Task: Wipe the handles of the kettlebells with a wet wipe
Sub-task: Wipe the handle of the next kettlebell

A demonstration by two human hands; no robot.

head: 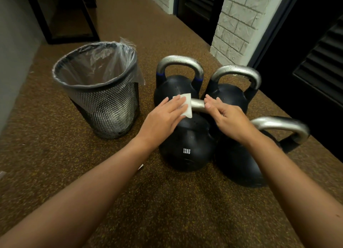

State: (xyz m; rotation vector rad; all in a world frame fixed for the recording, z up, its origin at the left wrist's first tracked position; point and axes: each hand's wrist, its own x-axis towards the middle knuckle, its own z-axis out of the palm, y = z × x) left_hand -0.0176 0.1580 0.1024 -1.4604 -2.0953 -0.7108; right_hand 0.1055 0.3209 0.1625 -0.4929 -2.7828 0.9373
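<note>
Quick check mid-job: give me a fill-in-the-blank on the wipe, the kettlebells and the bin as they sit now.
1. The left hand presses the white wipe on the handle of the kettlebell marked ____.
2. The number of kettlebells on the floor is ____.
3. The mesh bin is lined with a clear ____ bag.
4. The right hand holds ____.

Missing words: 12KG; four; plastic; nothing

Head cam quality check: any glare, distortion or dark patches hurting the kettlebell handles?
Head view: wide-angle bending curves the white brick pillar and door edges; dim, warm light; soft highlights, not blown, on the silver steel kettlebell handles; black kettlebell bodies lose detail; white wet wipe under the left hand reads clearly.
</note>
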